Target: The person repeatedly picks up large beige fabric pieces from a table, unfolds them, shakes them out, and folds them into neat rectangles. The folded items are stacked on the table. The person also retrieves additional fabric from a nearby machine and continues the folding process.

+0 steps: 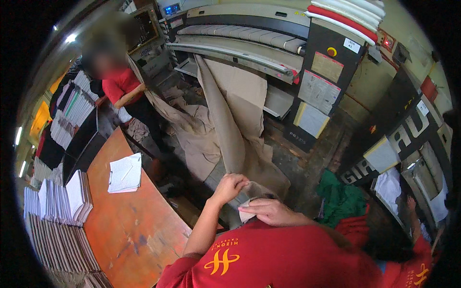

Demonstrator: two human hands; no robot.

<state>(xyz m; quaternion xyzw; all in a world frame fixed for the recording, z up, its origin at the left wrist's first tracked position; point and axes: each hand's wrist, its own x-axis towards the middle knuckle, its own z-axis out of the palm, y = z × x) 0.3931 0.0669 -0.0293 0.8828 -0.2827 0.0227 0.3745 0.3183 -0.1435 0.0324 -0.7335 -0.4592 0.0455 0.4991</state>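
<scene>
A long beige cloth [225,125] hangs in folds from the front of a flatwork ironer [240,45] and runs across the floor toward me. My left hand [229,188] is closed, pinching the near edge of this cloth. Just to its right, my right hand [271,212] has its fingers straight and together, with a pale corner of the cloth caught under them; its thumb is mostly hidden. At the left, a co-worker [120,89] in a red shirt holds up another stretch of beige cloth [165,110].
An orange-topped table [134,225] on my left carries papers with a pen [125,173]. Stacks of folded linen [60,240] stand beyond it. Green cloth [338,199] lies on the right near a second machine [398,139], where another person's arm [414,218] shows. Folded linens [345,17] top the ironer.
</scene>
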